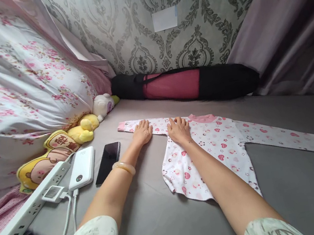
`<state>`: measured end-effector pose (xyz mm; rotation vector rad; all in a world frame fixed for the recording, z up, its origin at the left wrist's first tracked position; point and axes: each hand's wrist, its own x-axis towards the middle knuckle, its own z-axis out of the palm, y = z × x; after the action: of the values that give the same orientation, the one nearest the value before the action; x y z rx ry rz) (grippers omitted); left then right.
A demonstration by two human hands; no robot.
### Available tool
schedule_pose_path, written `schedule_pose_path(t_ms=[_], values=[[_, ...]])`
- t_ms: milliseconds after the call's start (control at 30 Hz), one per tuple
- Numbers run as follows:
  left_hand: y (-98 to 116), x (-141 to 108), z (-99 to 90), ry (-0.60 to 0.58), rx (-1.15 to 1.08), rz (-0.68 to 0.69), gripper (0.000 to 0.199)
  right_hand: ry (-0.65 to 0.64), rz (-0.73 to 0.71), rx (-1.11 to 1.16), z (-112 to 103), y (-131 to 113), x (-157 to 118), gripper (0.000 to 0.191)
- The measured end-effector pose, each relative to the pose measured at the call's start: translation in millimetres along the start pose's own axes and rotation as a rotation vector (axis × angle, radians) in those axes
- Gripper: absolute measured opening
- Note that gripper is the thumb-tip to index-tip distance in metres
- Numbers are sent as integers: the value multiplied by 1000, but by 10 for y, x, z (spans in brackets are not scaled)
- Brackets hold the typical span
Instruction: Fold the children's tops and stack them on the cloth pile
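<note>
A child's long-sleeved shirt (pixel 226 150), white with pink hearts and small figures, lies spread on the grey sheet, its pink collar away from me. Both of its sleeves reach out sideways to pink cuffs. My left hand (pixel 142 132) rests flat on the left sleeve near the cuff, fingers stretched out. On the shoulder beside the collar presses my right hand (pixel 179 130), its fingers apart and slightly bent. My right forearm covers part of the shirt's body, and the lower hem ripples at its left corner.
Left of my arm lie a black phone (pixel 108 163), a white power bank (pixel 82 168) with cables, and a power strip (pixel 29 209). Plush toys (pixel 84 129) line the floral cushion (pixel 23 80). A black and pink long bag (pixel 172 86) lies along the wall.
</note>
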<state>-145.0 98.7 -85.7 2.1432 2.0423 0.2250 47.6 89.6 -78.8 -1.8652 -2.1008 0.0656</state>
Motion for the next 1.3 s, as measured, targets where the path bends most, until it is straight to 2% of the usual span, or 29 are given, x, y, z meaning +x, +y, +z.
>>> schedule_pose_path(t_ms=[167, 300, 500, 700, 800, 867, 1000, 1167, 1300], values=[[-365, 127, -109, 11, 64, -143, 69, -6, -2, -11, 3, 0, 5, 44], [-449, 201, -134, 34, 141, -207, 70, -17, 4, -2, 19, 1, 6, 45], [-464, 188, -65, 129, 174, -154, 64, -29, 13, 29, 32, 2, 1, 48], [-337, 21, -112, 438, 216, -51, 46, -73, 4, 136, -14, 26, 27, 50], [-168, -130, -166, 493, 234, -61, 41, -189, 11, 325, -124, 143, 96, 58], [-31, -245, -193, 469, 239, -89, 40, -266, 48, 519, -225, 282, 114, 60], [258, -504, -243, 312, 151, -140, 39, -216, -34, 789, -428, 648, -77, 53], [499, -909, -326, -4, -111, -130, 33, -127, -55, 795, -704, 1131, -685, 39], [563, -1277, -357, -121, -289, -93, 36, -87, 75, 727, -930, 1515, -1198, 29]])
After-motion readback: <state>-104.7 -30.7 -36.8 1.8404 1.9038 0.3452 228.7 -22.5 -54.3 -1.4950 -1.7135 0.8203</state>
